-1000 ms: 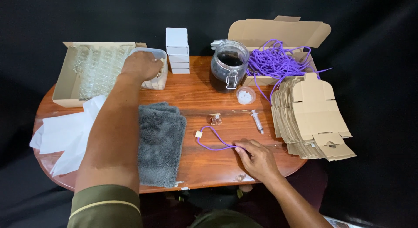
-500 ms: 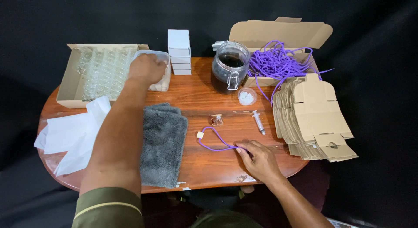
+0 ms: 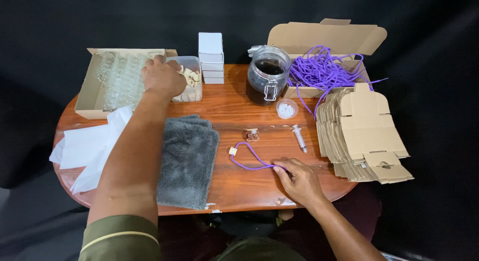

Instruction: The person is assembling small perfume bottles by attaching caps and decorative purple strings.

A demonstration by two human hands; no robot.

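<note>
My left hand (image 3: 162, 76) reaches across the table with curled fingers, lying over the edge between a cardboard box of small glass vials (image 3: 117, 79) and a clear plastic tub of cork-coloured pieces (image 3: 192, 84). Whether it holds anything is hidden. My right hand (image 3: 299, 181) rests near the table's front edge, fingertips pinching one end of a purple cord (image 3: 252, 161). The cord loops to a small cream tag (image 3: 233, 151). A tiny glass bottle (image 3: 252, 135) stands just beyond the loop.
On the wooden table (image 3: 234, 106) lie a grey towel (image 3: 187, 161), white paper sheets (image 3: 92, 146), a syringe (image 3: 300, 138) and a small dish of white pieces (image 3: 287, 109). Behind stand a dark-filled jar (image 3: 269, 81), stacked white boxes (image 3: 210, 56), a box of purple cords (image 3: 324, 71) and flat cardboard blanks (image 3: 364, 136).
My left hand has slid left off the plastic tub toward the vial box, uncovering the cork-coloured pieces. My right hand stays on the cord end.
</note>
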